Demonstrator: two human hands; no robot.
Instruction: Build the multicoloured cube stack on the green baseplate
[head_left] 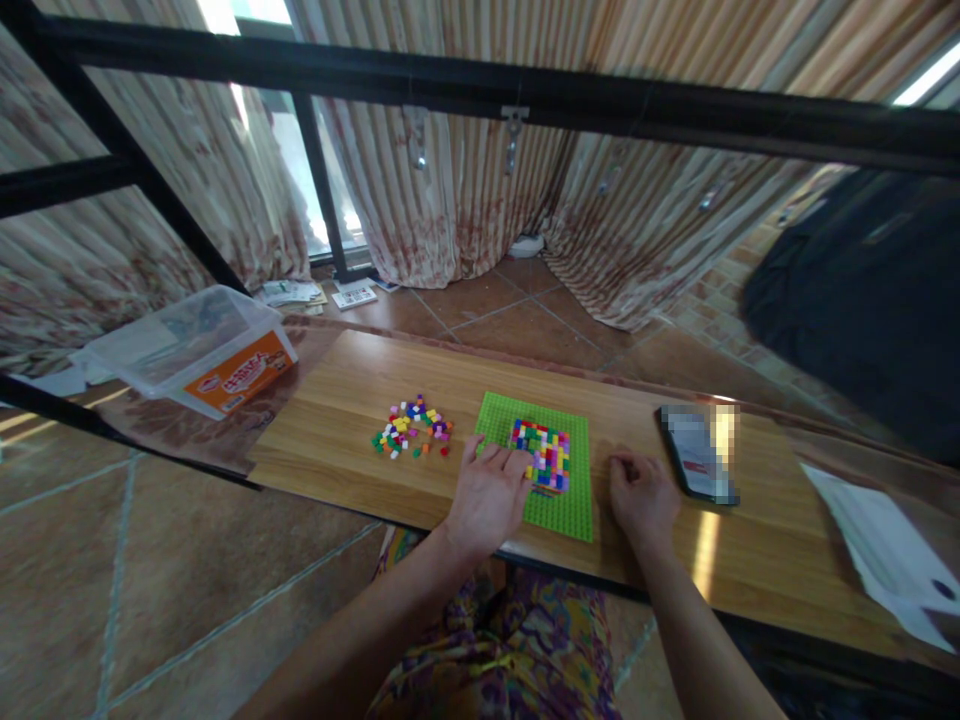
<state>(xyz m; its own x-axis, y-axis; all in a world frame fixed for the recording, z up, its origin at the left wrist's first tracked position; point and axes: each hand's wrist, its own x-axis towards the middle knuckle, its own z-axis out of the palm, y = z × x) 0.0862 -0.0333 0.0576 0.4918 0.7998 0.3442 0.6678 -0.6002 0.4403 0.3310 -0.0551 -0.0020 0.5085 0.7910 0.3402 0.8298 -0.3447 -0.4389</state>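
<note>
Open wood runs along the near edge of the tabletop (337, 470), left of the left hand (487, 495), and the far strip behind is bare too. The loose bricks (412, 428) crowd the lane just left of the green baseplate (566, 510). Right of the right hand (643, 498), a phone (697, 452) blocks the way, and a paper sheet (885, 550) lies beyond. Overhead, a black bar (480, 90) caps the reach.

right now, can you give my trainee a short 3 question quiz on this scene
1. True or false: the left hand rests on the green baseplate.
2. The loose coloured bricks lie on which side of the baseplate: A left, B right, C on top?
3. What lies just right of the right hand?

Key: 1 true. 2 A. 3 the phone.
</note>
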